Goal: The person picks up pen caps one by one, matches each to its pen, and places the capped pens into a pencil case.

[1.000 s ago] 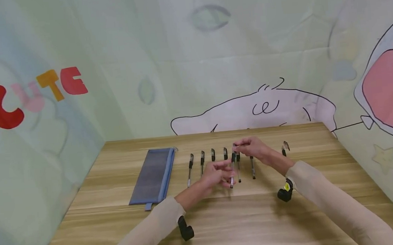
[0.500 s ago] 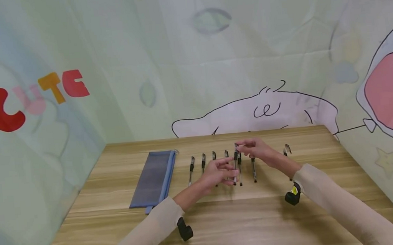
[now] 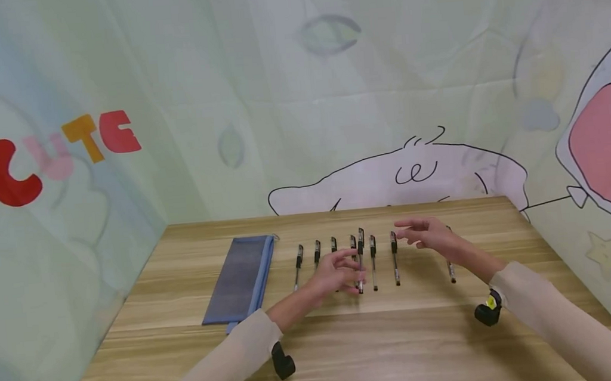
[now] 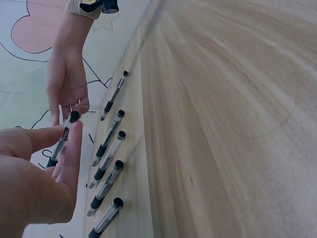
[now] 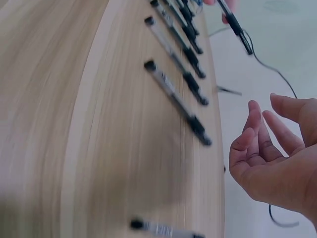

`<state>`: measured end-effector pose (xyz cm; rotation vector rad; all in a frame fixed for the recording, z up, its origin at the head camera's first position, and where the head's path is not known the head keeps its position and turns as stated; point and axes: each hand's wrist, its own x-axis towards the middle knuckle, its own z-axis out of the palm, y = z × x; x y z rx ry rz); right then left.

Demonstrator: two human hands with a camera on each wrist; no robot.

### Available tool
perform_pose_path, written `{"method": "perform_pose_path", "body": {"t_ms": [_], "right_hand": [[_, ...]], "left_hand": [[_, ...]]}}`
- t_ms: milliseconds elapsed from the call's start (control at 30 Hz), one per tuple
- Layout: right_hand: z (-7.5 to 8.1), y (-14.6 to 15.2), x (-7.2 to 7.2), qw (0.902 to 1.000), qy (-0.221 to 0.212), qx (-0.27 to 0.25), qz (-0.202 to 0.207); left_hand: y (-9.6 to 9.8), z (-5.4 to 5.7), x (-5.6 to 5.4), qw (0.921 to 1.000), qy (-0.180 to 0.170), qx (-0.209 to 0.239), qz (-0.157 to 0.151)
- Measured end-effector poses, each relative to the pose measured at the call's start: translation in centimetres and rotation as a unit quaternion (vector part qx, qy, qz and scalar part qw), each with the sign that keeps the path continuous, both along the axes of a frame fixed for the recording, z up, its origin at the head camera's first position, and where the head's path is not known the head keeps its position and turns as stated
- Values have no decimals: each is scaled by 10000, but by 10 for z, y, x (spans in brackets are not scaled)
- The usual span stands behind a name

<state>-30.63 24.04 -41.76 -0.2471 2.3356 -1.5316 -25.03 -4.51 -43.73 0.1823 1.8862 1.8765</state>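
Observation:
My left hand (image 3: pixel 332 275) pinches a clear pen with a black cap and black grip (image 3: pixel 360 245) near its lower end, between thumb and fingers. In the left wrist view this pen (image 4: pixel 60 145) is raised above the others, and the right wrist view shows its black capped end pointing away from the hand. My right hand (image 3: pixel 429 234) holds nothing; its fingers are loosely bent in the air near the cap end of a pen (image 3: pixel 395 261) on the table. A pen at the far right (image 3: pixel 452 272) is partly hidden behind the right hand and wrist.
Several similar pens lie in a row on the wooden table (image 3: pixel 393 351), such as one at the left end (image 3: pixel 298 263). Left of the row lies a flat blue-grey mesh zip pouch (image 3: pixel 237 276). A printed cloth wall (image 3: pixel 198 133) rises behind the table.
My right hand has let go of the pen's cap end and moved right, uncovering the pens beneath. The left hand keeps the pen and has shifted slightly left.

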Motion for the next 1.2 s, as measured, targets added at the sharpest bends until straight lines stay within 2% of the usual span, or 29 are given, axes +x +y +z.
{"method": "perform_pose_path", "body": {"t_ms": [267, 567, 900, 1033, 1200], "right_hand": [[2, 45, 10, 10000, 56, 3, -41], [-8, 84, 17, 9994, 34, 292, -206], [-9, 100, 26, 9986, 63, 399, -328], [-10, 101, 28, 9990, 22, 277, -356], [-13, 106, 32, 9993, 28, 176, -338]], "left_hand": [[6, 1, -2, 9999, -20, -147, 22], [18, 0, -3, 9996, -70, -255, 95], [54, -5, -18, 9991, 64, -405, 93], [68, -7, -20, 9988, 196, -454, 5], [87, -14, -23, 9963, 405, -747, 87]]}}
